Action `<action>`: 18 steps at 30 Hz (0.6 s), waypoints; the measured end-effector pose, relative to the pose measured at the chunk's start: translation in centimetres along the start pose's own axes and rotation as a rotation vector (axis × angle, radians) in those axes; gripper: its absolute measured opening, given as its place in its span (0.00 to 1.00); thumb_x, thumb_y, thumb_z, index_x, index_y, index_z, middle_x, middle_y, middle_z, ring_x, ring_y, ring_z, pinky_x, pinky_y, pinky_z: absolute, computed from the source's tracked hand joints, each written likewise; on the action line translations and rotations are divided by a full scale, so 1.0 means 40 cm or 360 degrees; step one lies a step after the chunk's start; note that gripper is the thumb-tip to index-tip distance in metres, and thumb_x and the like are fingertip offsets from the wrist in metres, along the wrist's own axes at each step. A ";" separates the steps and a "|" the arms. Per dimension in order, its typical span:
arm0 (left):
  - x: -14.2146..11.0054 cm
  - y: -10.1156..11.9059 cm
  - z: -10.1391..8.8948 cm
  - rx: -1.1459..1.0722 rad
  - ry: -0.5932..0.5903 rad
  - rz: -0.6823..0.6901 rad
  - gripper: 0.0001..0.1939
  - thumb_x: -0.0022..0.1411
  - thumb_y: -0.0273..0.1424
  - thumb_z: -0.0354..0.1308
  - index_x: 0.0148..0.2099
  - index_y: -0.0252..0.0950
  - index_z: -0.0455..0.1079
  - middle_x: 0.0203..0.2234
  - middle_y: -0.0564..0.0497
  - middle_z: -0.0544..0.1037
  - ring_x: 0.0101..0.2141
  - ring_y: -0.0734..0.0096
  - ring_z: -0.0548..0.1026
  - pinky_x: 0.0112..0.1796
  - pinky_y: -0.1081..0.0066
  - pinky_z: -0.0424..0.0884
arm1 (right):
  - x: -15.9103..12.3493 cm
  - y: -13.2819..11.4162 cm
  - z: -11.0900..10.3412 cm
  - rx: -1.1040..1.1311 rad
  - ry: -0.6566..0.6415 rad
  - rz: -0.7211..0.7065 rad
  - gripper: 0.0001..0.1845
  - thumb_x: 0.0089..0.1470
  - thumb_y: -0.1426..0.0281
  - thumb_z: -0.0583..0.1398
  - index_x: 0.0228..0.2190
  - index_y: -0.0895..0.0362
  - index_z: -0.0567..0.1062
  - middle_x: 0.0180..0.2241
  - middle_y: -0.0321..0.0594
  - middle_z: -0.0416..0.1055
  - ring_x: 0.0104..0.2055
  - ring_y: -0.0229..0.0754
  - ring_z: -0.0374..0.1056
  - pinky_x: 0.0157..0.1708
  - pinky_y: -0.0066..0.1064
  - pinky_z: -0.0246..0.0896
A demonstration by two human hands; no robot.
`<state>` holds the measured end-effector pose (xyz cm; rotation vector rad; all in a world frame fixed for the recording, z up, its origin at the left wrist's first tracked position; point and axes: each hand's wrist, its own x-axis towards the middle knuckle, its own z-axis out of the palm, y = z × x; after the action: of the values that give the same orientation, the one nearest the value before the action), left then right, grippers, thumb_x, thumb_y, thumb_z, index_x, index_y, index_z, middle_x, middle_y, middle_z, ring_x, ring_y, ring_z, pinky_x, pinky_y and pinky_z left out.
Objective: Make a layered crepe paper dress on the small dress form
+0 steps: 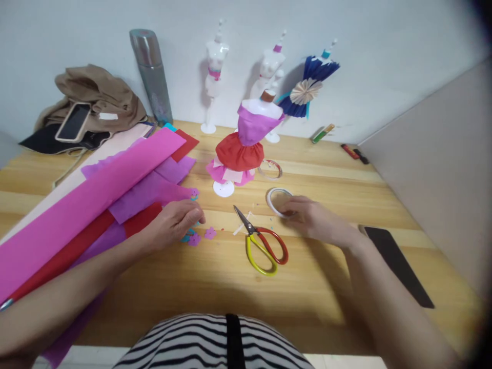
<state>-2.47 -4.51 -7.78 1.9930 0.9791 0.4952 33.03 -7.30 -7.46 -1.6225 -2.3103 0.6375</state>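
My left hand rests on the wooden table, fingers curled down over small purple and blue paper flowers beside the crepe paper sheets. My right hand lies on the table with its fingertips touching a white tape roll. Between the hands lie scissors with red and yellow handles, blades slightly apart. Just beyond them stands a small mannequin dressed in a purple top with a red and pink paper skirt.
Two bare white mannequins and one with a blue fan dress stand at the wall. A steel flask, a brown bag with a phone, a clear tape roll, a glue stick, and a dark phone sit around.
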 end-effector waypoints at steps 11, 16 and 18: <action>0.044 0.097 0.059 -0.0085 -0.0040 0.0187 0.14 0.65 0.32 0.50 0.36 0.33 0.76 0.25 0.52 0.78 0.24 0.76 0.69 0.27 0.76 0.63 | -0.015 -0.023 0.023 0.1049 0.0155 0.0241 0.14 0.53 0.56 0.63 0.30 0.54 0.73 0.25 0.39 0.76 0.28 0.43 0.72 0.30 0.36 0.66; 0.091 0.129 0.108 0.0004 0.0131 0.0470 0.10 0.61 0.23 0.56 0.42 0.34 0.77 0.31 0.50 0.80 0.28 0.76 0.71 0.31 0.76 0.64 | 0.006 -0.114 0.052 0.1511 0.0071 0.0238 0.19 0.48 0.51 0.67 0.32 0.54 0.77 0.24 0.38 0.77 0.25 0.41 0.72 0.26 0.34 0.69; 0.099 0.141 0.120 0.0010 0.0120 0.0444 0.08 0.60 0.24 0.59 0.41 0.35 0.77 0.30 0.51 0.79 0.28 0.76 0.71 0.31 0.76 0.64 | 0.013 -0.143 0.061 0.1691 0.0056 0.0243 0.18 0.47 0.53 0.69 0.32 0.53 0.77 0.24 0.37 0.77 0.25 0.41 0.73 0.26 0.33 0.69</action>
<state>5.62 -5.80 -5.93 2.1411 0.7500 0.7244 27.05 -8.97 -6.83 -1.2152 -1.3440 1.4991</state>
